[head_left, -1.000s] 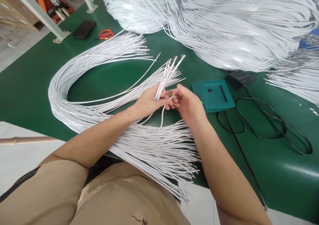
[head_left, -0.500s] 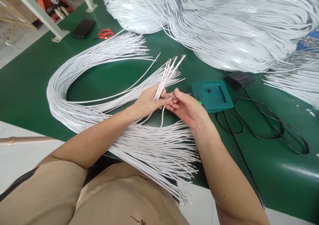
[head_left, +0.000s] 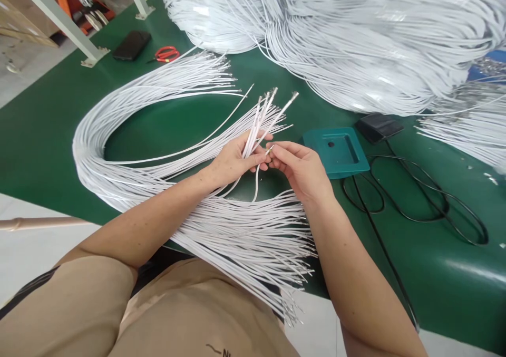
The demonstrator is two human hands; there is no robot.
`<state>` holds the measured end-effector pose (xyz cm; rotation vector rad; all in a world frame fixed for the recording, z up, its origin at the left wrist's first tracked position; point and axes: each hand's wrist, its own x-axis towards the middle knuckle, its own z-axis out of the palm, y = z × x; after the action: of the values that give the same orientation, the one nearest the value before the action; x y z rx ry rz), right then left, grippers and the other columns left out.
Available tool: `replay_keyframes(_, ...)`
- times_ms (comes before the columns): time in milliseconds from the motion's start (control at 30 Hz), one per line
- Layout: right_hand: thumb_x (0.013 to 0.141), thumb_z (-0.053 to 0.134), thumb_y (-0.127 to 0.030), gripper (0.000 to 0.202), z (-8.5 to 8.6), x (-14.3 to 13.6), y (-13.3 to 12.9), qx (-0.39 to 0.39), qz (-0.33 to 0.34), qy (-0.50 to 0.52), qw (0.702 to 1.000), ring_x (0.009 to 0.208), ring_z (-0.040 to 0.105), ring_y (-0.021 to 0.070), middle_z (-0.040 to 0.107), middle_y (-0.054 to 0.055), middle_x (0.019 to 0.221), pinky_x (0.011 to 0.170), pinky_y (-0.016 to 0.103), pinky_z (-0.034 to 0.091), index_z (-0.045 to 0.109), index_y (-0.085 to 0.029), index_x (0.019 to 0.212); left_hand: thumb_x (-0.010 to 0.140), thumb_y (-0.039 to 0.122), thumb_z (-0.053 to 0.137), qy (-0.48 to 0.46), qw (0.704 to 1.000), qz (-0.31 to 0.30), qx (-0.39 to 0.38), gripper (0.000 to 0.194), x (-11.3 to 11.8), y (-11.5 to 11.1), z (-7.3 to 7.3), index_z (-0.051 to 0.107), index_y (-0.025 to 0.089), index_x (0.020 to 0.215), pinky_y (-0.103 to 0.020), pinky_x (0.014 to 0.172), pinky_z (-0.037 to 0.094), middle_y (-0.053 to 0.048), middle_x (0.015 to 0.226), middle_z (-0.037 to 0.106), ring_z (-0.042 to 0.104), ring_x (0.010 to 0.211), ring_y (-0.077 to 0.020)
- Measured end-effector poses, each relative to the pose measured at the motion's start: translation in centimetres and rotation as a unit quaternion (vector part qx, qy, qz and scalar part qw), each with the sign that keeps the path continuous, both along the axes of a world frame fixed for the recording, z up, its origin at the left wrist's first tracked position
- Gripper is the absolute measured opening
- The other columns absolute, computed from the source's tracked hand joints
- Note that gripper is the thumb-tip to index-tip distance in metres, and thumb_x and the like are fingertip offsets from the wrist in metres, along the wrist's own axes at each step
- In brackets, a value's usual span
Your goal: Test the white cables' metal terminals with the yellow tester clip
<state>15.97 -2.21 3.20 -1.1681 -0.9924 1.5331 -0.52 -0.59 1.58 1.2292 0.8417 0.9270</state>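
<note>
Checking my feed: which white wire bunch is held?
The small fanned bunch in the left hand; the curved bundle and large far pile aren't held.

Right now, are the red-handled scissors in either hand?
No, the red-handled scissors lie on the green table, apart from both the left hand and the right hand.

Bare forearms (head_left: 343,246) angled inward — left grip (head_left: 236,155) and right grip (head_left: 303,168) close together, fingers (head_left: 285,155) curled
</note>
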Motion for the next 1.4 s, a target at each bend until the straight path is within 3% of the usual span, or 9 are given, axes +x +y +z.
replay_keyframes(133, 0.072, 0.073, -0.031, 0.014, -0.2, -0.3, -0.1, 0.071, -0.054, -0.099, 0.991, 0.064, 0.054, 0.0116, 0.067, 0.0, 0.072, 0.068, 0.028, 0.047, 0.074, -0.018, 0.079, 0.079, 0.026, 0.072, -0.012, 1.0, -0.014, -0.016, 0.046, -0.1, 0.1, -0.1, 0.058, 0.015, 0.121, -0.018, 0.054, 0.047, -0.002, 0.082, 0.068, 0.065, 0.066, -0.0094)
replay_keyframes(267, 0.08, 0.063, -0.028, 0.012, -0.5, -0.6, -0.2, 0.154, -0.06, -0.236, 0.958, 0.065, 0.054, 0.0134, 0.063, 0.0, 0.07, 0.067, 0.029, 0.045, 0.067, -0.019, 0.073, 0.077, 0.023, 0.074, -0.023, 0.997, -0.014, -0.068, 0.043, -0.1, 0.2, 0.0, 0.061, 0.013, 0.117, -0.017, 0.053, 0.047, -0.003, 0.079, 0.068, 0.066, 0.066, -0.0094)
replay_keyframes(433, 0.091, 0.049, -0.023, 0.02, -1.4, -0.9, -0.5, 0.326, -0.084, -0.444, 0.831, 0.074, 0.055, 0.0169, 0.059, 0.004, 0.077, 0.072, 0.03, 0.044, 0.058, -0.021, 0.074, 0.074, 0.016, 0.075, -0.056, 0.989, 0.0, -0.134, 0.037, -0.2, 0.1, 0.4, 0.06, 0.014, 0.108, -0.017, 0.053, 0.047, -0.001, 0.076, 0.067, 0.067, 0.065, -0.0095)
replay_keyframes(567, 0.097, 0.038, -0.024, 0.029, -1.6, -0.6, -0.4, 0.41, -0.044, -0.532, 0.74, 0.081, 0.055, 0.021, 0.06, 0.01, 0.083, 0.076, 0.033, 0.044, 0.06, -0.02, 0.079, 0.074, 0.014, 0.075, -0.069, 0.985, 0.009, -0.155, 0.033, -0.3, 0.3, 0.4, 0.06, 0.013, 0.103, -0.017, 0.054, 0.049, -0.001, 0.074, 0.067, 0.068, 0.064, -0.0103)
replay_keyframes(767, 0.095, 0.043, -0.023, 0.024, -1.2, 1.3, 0.9, 0.389, 0.0, -0.644, 0.659, 0.097, 0.057, 0.0266, 0.068, 0.012, 0.102, 0.088, 0.04, 0.041, 0.065, -0.017, 0.103, 0.076, 0.012, 0.072, -0.013, 0.99, 0.037, -0.132, 0.033, -0.4, 0.7, 0.1, 0.058, 0.012, 0.105, -0.015, 0.052, 0.047, -0.002, 0.074, 0.068, 0.07, 0.066, -0.0116)
replay_keyframes(867, 0.091, 0.045, -0.016, 0.022, -1.2, 2.2, 1.8, 0.354, 0.053, -0.707, 0.61, 0.092, 0.059, 0.0277, 0.071, 0.012, 0.092, 0.101, 0.047, 0.034, 0.065, -0.014, 0.101, 0.076, 0.012, 0.072, 0.013, 0.993, 0.048, -0.11, 0.035, -0.4, 1.0, -0.3, 0.058, 0.013, 0.108, -0.017, 0.055, 0.05, -0.002, 0.077, 0.067, 0.071, 0.068, -0.0119)
replay_keyframes(933, 0.088, 0.049, -0.015, 0.02, -1.1, 2.5, 2.1, 0.338, 0.086, -0.721, 0.598, 0.088, 0.06, 0.0269, 0.071, 0.01, 0.085, 0.104, 0.048, 0.032, 0.066, -0.014, 0.099, 0.076, 0.012, 0.072, 0.019, 0.993, 0.054, -0.102, 0.036, -0.5, 1.1, -0.6, 0.057, 0.014, 0.108, -0.017, 0.057, 0.051, 0.0, 0.077, 0.065, 0.071, 0.069, -0.012)
replay_keyframes(1100, 0.081, 0.058, -0.015, 0.023, -1.0, 2.6, 2.1, 0.348, 0.112, -0.73, 0.578, 0.101, 0.057, 0.0292, 0.07, 0.013, 0.103, 0.106, 0.049, 0.032, 0.069, -0.013, 0.101, 0.075, 0.008, 0.071, 0.038, 0.992, 0.058, -0.108, 0.035, -0.4, 1.2, -1.0, 0.056, 0.014, 0.106, -0.018, 0.058, 0.053, 0.002, 0.07, 0.062, 0.072, 0.07, -0.0141)
replay_keyframes(1400, 0.091, 0.047, -0.02, 0.027, -1.3, 2.6, 2.4, 0.346, 0.105, -0.748, 0.557, 0.105, 0.054, 0.0275, 0.071, 0.008, 0.1, 0.11, 0.051, 0.029, 0.074, -0.017, 0.093, 0.073, 0.007, 0.071, 0.082, 0.988, 0.057, -0.117, 0.035, 0.0, 1.3, -1.9, 0.054, 0.015, 0.103, -0.022, 0.06, 0.057, 0.002, 0.07, 0.062, 0.073, 0.07, -0.017)
